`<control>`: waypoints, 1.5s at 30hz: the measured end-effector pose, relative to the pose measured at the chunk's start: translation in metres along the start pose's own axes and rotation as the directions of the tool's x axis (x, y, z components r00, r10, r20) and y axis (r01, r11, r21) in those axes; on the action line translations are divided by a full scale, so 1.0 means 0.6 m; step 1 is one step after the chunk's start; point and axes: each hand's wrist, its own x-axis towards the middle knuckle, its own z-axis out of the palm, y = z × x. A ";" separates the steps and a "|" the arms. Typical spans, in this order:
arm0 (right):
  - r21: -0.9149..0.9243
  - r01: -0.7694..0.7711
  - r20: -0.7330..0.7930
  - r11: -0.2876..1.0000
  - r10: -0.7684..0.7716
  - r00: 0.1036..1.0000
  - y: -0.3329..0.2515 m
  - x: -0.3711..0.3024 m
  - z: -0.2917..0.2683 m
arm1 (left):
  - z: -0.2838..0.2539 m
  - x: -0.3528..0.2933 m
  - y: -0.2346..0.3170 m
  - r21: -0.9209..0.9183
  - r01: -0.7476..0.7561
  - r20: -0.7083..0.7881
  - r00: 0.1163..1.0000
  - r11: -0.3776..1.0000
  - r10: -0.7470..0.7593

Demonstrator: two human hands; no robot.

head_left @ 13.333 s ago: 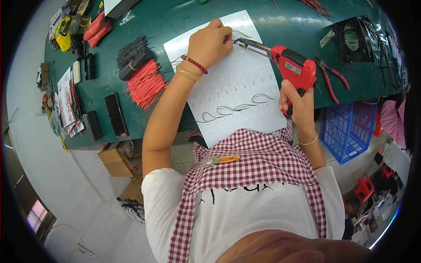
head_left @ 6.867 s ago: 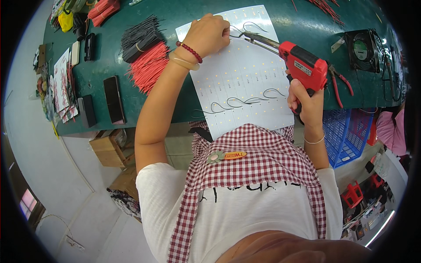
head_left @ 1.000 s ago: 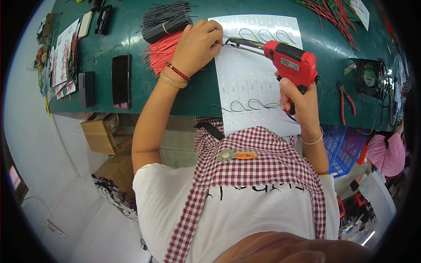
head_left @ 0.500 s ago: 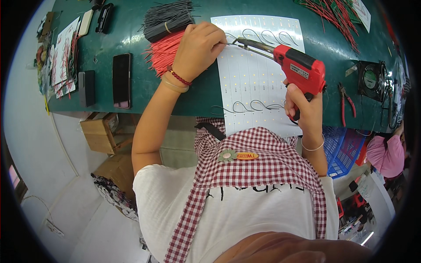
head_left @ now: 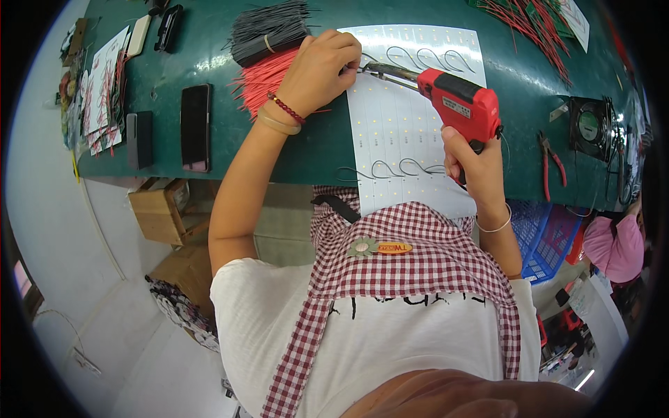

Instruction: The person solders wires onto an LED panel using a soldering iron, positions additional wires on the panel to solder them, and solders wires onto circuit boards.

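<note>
A red and black soldering gun (head_left: 460, 99) is gripped in my right hand (head_left: 477, 166), its long tip pointing left. That tip reaches the upper left edge of a white sheet of LED strip boards (head_left: 390, 132), close to the fingertips of my left hand (head_left: 325, 64). My left fingers are pinched together on what looks like a thin black wire, mostly hidden by the hand. Looped black wires (head_left: 446, 61) lie across the sheet's upper part, and more black wires (head_left: 390, 167) curl near its lower end. The sheet's near end hangs over the table edge by my checked apron.
Bundled black wires (head_left: 268, 31) and red wires (head_left: 261, 83) lie beside my left hand. Farther left are a phone (head_left: 196, 129) and a grey box (head_left: 139, 141). On the right sit red-handled pliers (head_left: 550, 167), a black fan (head_left: 591, 125) and, below the table, a blue basket (head_left: 550, 240).
The soldering gun and my right hand have shifted slightly left and up, bringing the tip nearer my left fingers. My left hand has barely moved and stays pinched.
</note>
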 end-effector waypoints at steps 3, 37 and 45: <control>-0.033 0.020 -0.008 0.999 -0.021 1.000 -0.001 -0.004 0.002 | -0.001 0.001 0.001 0.010 0.017 0.022 1.000 1.000 -0.018; 0.243 0.105 -0.122 0.964 -0.076 0.990 -0.013 -0.035 -0.044 | 0.000 0.021 -0.008 0.028 -0.052 0.096 0.994 0.998 0.049; 0.381 0.145 -0.200 0.913 -0.072 0.977 0.015 -0.054 -0.104 | -0.013 0.020 -0.015 0.108 0.087 0.051 0.994 0.990 -0.093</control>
